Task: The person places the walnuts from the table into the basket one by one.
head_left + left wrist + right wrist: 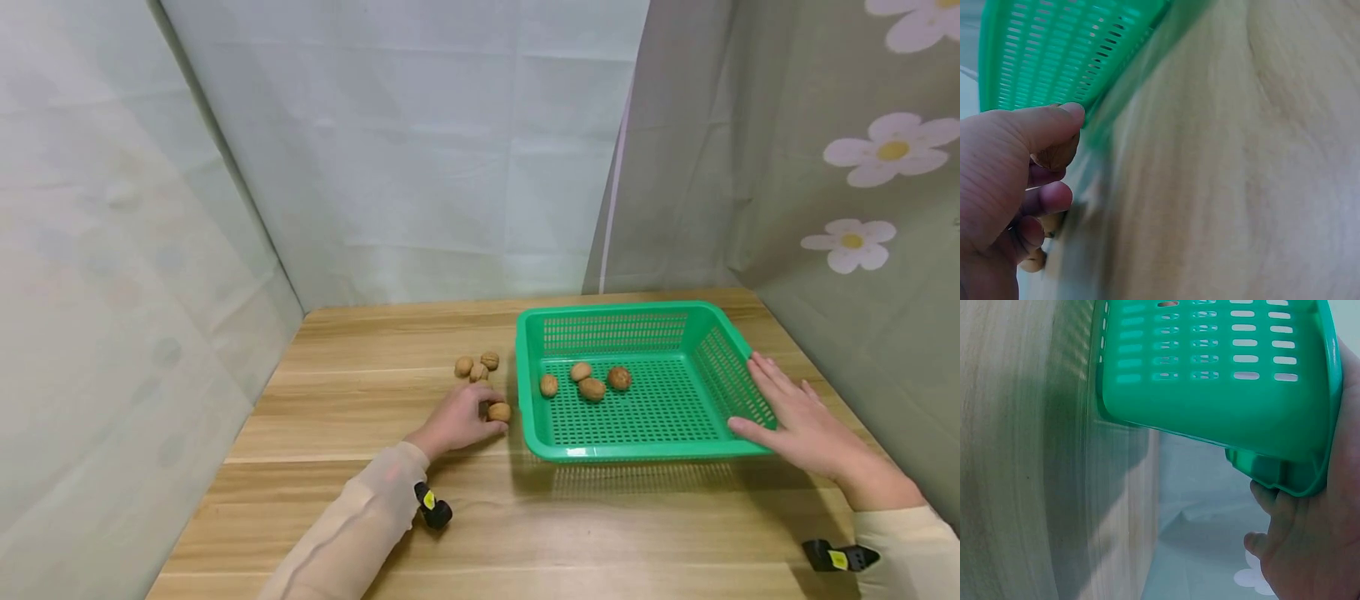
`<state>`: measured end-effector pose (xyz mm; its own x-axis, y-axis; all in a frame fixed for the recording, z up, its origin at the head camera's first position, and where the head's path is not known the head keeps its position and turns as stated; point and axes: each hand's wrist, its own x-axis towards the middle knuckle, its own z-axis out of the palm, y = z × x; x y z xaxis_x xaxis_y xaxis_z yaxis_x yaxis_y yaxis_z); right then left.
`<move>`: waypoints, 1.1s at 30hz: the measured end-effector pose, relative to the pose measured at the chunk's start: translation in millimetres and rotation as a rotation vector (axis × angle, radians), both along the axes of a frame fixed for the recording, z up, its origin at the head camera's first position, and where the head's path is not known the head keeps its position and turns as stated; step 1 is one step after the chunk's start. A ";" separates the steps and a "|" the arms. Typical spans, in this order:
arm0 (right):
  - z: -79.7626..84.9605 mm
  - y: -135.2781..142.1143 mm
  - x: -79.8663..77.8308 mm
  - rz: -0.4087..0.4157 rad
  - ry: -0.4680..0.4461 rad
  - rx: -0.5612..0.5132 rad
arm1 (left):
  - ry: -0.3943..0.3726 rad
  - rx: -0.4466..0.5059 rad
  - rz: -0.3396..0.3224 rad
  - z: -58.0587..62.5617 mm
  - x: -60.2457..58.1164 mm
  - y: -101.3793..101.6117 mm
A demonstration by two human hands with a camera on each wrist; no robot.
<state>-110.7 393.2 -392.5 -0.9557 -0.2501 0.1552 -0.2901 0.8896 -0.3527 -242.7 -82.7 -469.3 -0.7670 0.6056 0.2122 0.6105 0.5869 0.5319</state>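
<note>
- The left hand (460, 419) holds one walnut (499, 412), pinched between thumb and fingers, just left of the green basket (645, 452).
- Three loose walnuts (479, 372) lie close together on the counter (360, 400), just beyond the left hand on the far side.
- The right hand (808, 429) is spread wide, fingers fairly straight, touching the basket's right rim.
- Four basket walnuts (592, 389) sit on the slotted floor, toward the left; two are side by side in the middle, with one to their left and one to their right.
- A curtain with white flowers (892, 150) hangs at the right.
</note>
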 end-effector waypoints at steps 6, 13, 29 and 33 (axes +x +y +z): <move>0.1 -0.1 -0.8 0.003 0.001 -0.001 | -0.075 0.114 0.050 16.9 3.1 -4.1; 1.1 0.1 -1.0 0.006 -0.005 -0.003 | -0.014 0.225 0.055 53.4 3.4 2.6; -2.1 2.2 -1.1 0.011 -0.009 -0.010 | 0.049 0.113 -0.167 131.2 -0.5 81.6; -2.0 2.8 -1.1 0.011 -0.007 -0.013 | 0.037 0.050 -0.214 144.0 -9.2 107.5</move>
